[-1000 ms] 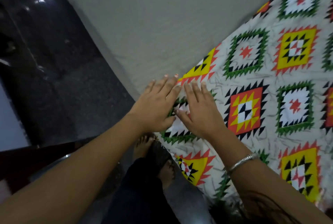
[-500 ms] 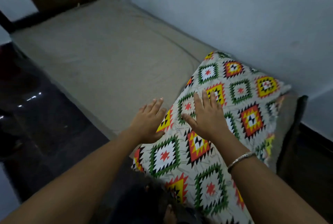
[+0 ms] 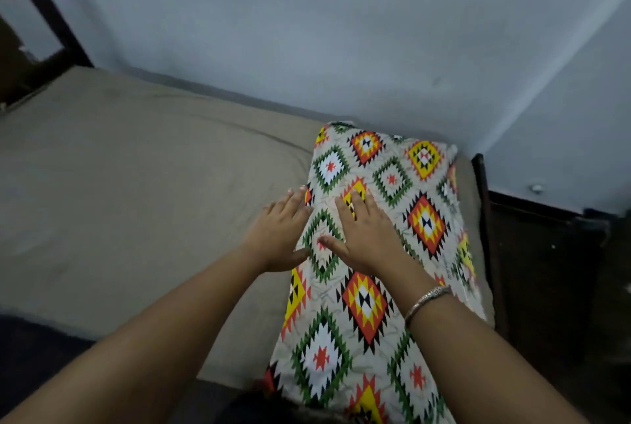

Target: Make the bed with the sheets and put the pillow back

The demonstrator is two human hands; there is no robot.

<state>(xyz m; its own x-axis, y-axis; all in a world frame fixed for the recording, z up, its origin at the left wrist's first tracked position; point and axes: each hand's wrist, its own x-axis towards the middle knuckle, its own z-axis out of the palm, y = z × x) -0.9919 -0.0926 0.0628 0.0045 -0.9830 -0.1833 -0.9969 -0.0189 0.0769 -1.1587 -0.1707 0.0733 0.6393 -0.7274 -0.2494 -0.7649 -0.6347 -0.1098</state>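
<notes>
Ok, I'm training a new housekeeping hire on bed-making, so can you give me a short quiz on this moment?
1. True or false: the right hand lies flat on the patterned pillow.
2. Which wrist wears the bracelet? A left, B right.
3. Fill in: the fingers of the left hand are ____ (straight or curled).
Key: 1 true; 2 B; 3 straight.
</notes>
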